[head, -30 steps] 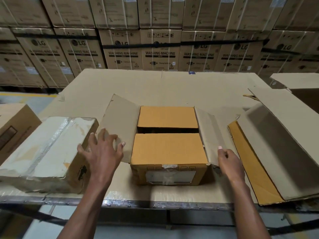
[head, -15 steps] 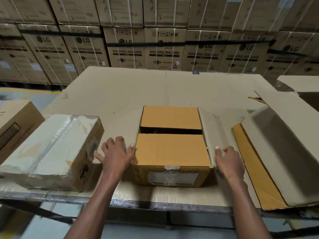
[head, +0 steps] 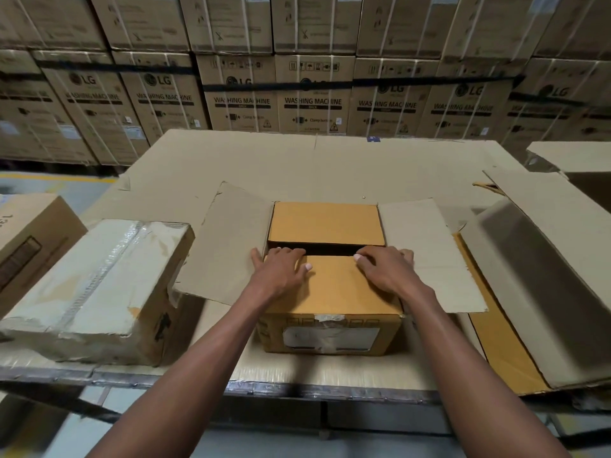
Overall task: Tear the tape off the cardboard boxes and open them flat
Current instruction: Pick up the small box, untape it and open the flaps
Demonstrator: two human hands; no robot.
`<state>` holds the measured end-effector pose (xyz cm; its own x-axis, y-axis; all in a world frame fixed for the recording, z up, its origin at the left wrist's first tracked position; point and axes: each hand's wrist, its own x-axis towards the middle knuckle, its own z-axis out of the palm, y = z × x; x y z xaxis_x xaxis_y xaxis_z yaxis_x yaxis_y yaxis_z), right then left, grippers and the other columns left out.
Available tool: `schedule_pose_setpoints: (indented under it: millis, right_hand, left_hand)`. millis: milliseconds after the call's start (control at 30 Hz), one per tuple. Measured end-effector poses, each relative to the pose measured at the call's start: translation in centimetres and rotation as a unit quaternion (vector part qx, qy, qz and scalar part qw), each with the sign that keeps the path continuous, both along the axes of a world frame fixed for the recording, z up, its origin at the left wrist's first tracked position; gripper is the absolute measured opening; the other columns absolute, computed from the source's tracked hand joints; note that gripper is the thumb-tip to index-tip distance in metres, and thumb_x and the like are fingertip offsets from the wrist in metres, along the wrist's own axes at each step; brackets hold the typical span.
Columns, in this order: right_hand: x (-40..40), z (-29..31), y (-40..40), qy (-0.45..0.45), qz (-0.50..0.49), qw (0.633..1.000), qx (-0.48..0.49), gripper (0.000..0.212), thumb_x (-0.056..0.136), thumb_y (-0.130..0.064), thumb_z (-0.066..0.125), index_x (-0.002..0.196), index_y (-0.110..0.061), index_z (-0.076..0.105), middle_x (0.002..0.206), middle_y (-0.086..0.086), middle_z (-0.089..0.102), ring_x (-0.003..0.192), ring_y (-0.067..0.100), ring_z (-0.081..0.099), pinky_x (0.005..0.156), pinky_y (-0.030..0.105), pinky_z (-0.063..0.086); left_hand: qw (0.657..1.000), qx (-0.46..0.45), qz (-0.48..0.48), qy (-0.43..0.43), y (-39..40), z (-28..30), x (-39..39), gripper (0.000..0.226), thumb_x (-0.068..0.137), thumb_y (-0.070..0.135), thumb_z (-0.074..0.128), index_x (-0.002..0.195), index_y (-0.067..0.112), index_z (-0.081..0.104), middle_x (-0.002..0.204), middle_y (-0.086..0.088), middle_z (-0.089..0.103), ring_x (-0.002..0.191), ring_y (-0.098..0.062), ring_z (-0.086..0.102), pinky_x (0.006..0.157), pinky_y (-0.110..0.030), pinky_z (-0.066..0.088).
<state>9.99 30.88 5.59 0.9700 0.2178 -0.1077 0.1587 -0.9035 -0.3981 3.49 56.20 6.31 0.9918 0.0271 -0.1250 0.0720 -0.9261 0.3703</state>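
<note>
Both hands have moved inward from the side flaps; left hand [head: 281, 271] and right hand [head: 385, 271] rest, fingers curled over the edge, on the open box's [head: 330, 328] near inner flap [head: 330, 289].

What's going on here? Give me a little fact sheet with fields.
place: cardboard-covered table before stacked washing machine cartons
middle box: side flaps spread out, two inner flaps still down
left hand: fingers at near inner flap's edge
right hand: same edge
taped box: left, still sealed
flattened box: right
</note>
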Motion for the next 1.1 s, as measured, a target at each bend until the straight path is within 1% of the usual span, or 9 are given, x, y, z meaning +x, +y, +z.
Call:
schedule_pose_setpoints:
  millis: [167,267,333,433,567,700,833,1000,1100]
  right_hand:
    - [-1.1,3.4,-0.3,-0.059,-0.004,0.986,0.154,0.034,0.106,-0.043,0.052,0.122,-0.022,0.073,0.121,-0.001,0.073,0.113,0.021,0.063,0.103,0.046,0.045]
    - [-2.2,7.2,-0.9,-0.077,-0.017,0.967,0.241,0.03,0.103,-0.042,0.059,0.106,-0.022,0.081,0.104,-0.004,0.077,0.097,0.012,0.068,0.085,0.033,0.054]
    - [-3.3,9.7,-1.5,-0.067,-0.017,0.956,0.285,0.031,0.1,-0.045,0.062,0.091,-0.024,0.083,0.093,-0.012,0.078,0.09,0.0,0.067,0.075,0.025,0.048]
    - [-5.3,12.8,-2.5,0.022,0.033,0.946,0.32,0.037,0.1,-0.045,0.063,0.084,-0.019,0.084,0.085,-0.007,0.079,0.077,0.002,0.065,0.075,0.027,0.045]
    - [-7.3,13.6,-3.2,0.168,0.129,0.937,0.276,0.036,0.101,-0.04,0.062,0.089,-0.015,0.084,0.088,0.006,0.08,0.069,0.012,0.06,0.07,0.03,0.045]
    - [-8.6,11.6,-2.4,0.259,0.213,0.927,0.17,0.028,0.103,-0.031,0.061,0.096,-0.015,0.083,0.096,-0.001,0.08,0.079,0.011,0.067,0.074,0.026,0.05]
    - [-9.5,8.0,-1.3,0.284,0.213,0.928,0.112,0.018,0.101,-0.029,0.064,0.105,-0.021,0.081,0.098,-0.007,0.079,0.089,0.009,0.073,0.078,0.021,0.055]
    - [-10.7,4.6,0.2,0.231,0.161,0.956,0.082,0.017,0.101,-0.03,0.065,0.095,-0.023,0.079,0.083,-0.007,0.079,0.08,0.011,0.075,0.084,0.034,0.061]
    - [-11.1,3.9,0.8,0.181,0.145,0.971,0.055,0.023,0.101,-0.032,0.062,0.085,-0.023,0.077,0.075,-0.009,0.077,0.073,0.009,0.074,0.083,0.038,0.061]
  left_hand:
    - [0.995,-0.024,0.006,-0.096,-0.3,3.1,-0.8,0.041,0.107,0.046,0.044,0.141,0.028,0.057,0.137,-0.001,0.062,0.133,-0.024,0.052,0.121,-0.061,0.009]
    - [0.987,-0.042,-0.002,-0.154,0.0,6.7,-2.0,0.041,0.107,0.05,0.043,0.127,0.026,0.069,0.119,0.0,0.071,0.114,-0.023,0.064,0.113,-0.052,0.035]
    - [0.987,-0.063,-0.005,-0.148,0.2,9.1,-3.1,0.058,0.104,0.063,0.037,0.112,0.021,0.076,0.107,-0.002,0.076,0.099,-0.025,0.07,0.095,-0.045,0.054]
    - [0.99,-0.112,-0.027,-0.077,0.8,12.0,-5.1,0.072,0.102,0.071,0.028,0.104,0.024,0.082,0.111,0.0,0.076,0.098,-0.02,0.069,0.092,-0.04,0.053]
    - [0.975,-0.189,-0.085,0.075,1.3,12.6,-6.8,0.072,0.105,0.064,0.027,0.087,0.025,0.084,0.096,0.004,0.079,0.089,-0.014,0.072,0.091,-0.037,0.051]
    - [0.957,-0.207,-0.112,0.167,0.5,9.6,-7.3,0.079,0.1,0.07,0.025,0.088,0.018,0.084,0.082,-0.001,0.08,0.082,-0.016,0.075,0.086,-0.035,0.049]
    - [0.953,-0.177,-0.116,0.218,-0.6,5.9,-8.3,0.061,0.106,0.06,0.04,0.09,0.021,0.084,0.082,0.0,0.079,0.079,-0.017,0.075,0.086,-0.035,0.056]
    - [0.987,-0.019,-0.112,0.116,-1.8,2.4,-9.2,0.03,0.1,0.05,0.058,0.093,0.031,0.081,0.072,0.009,0.075,0.069,-0.013,0.071,0.069,-0.033,0.059]
    - [0.996,0.037,-0.084,0.023,-2.7,1.4,-9.8,0.032,0.1,0.055,0.055,0.097,0.034,0.079,0.07,0.013,0.069,0.063,-0.009,0.063,0.056,-0.023,0.044]
